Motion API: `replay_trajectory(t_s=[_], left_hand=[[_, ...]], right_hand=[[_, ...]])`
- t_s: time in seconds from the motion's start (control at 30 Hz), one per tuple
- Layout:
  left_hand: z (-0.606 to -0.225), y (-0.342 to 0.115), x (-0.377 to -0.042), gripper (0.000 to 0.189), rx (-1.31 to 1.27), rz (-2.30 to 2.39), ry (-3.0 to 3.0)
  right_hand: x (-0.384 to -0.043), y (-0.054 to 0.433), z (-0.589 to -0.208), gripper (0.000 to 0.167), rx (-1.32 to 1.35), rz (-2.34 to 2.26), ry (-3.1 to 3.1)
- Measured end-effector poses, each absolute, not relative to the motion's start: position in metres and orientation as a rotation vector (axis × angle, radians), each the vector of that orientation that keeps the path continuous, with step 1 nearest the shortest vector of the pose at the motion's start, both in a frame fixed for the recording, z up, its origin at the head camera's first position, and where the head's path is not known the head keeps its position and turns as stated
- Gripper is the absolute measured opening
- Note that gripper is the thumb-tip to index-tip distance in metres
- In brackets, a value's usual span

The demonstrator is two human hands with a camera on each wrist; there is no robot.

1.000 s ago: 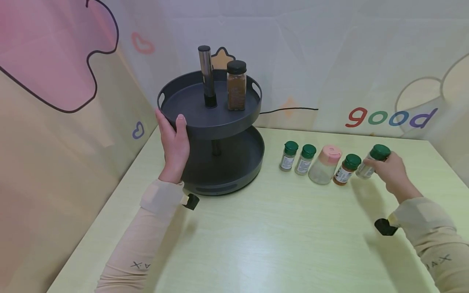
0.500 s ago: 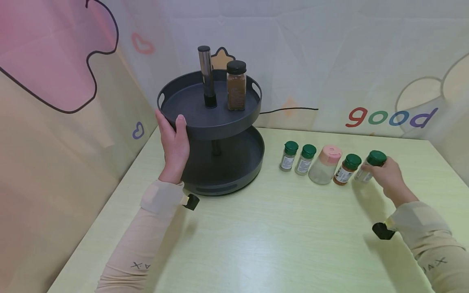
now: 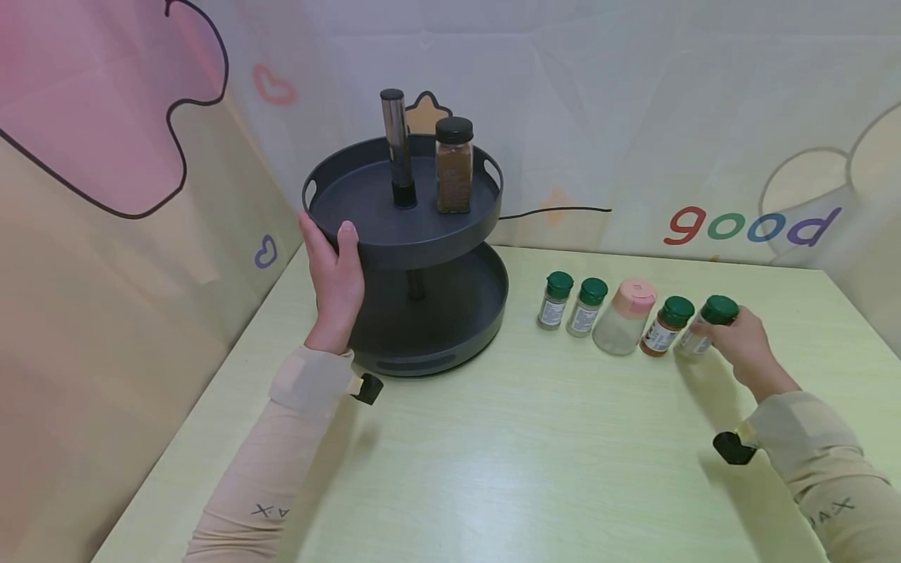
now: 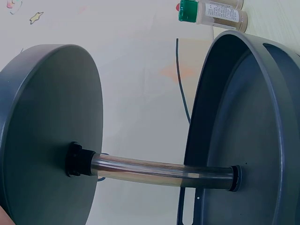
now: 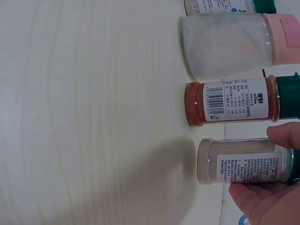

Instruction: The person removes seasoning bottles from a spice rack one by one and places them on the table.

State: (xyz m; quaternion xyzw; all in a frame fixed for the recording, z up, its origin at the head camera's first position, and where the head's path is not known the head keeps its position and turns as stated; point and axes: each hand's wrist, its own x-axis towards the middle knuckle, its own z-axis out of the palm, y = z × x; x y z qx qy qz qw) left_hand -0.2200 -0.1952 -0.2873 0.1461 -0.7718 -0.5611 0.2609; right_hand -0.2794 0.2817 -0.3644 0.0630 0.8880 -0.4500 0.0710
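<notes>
In the head view my left hand (image 3: 336, 285) lies against the outer wall of the upper tray of a dark two-tier turntable rack (image 3: 422, 254), with its fingers and thumb fairly straight. A square jar of brown spice (image 3: 454, 168) with a black lid stands on that upper tray, right of the metal post (image 3: 398, 148). At the right, my right hand (image 3: 748, 348) grips a green-lidded spice jar (image 5: 248, 161) between thumb and fingers. Its base is close to the table; whether it touches is unclear. Beside it stands a red-brown spice jar (image 5: 234, 102), with a small gap between them.
Left of the red-brown jar stand a pink-lidded clear shaker (image 3: 623, 317) and two small green-lidded jars, one pale (image 3: 587, 307) and one farther left (image 3: 554, 301). A printed cloth (image 3: 598, 117) hangs behind the pale table (image 3: 493, 469).
My right hand has moved left and down with the green-lidded spice jar, bringing it nearer the red-brown jar. The left hand and the rack have stayed put.
</notes>
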Motion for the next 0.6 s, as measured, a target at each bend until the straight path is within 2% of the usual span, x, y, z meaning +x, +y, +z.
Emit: replay_trajectory(t_s=[0.6], left_hand=[[-0.287,-0.1947,-0.2192,0.074,0.4,-1.53,-2.097]], right_hand=[[-0.2772,0.2814,-0.3677,0.077,0.236,-1.349,2.619]])
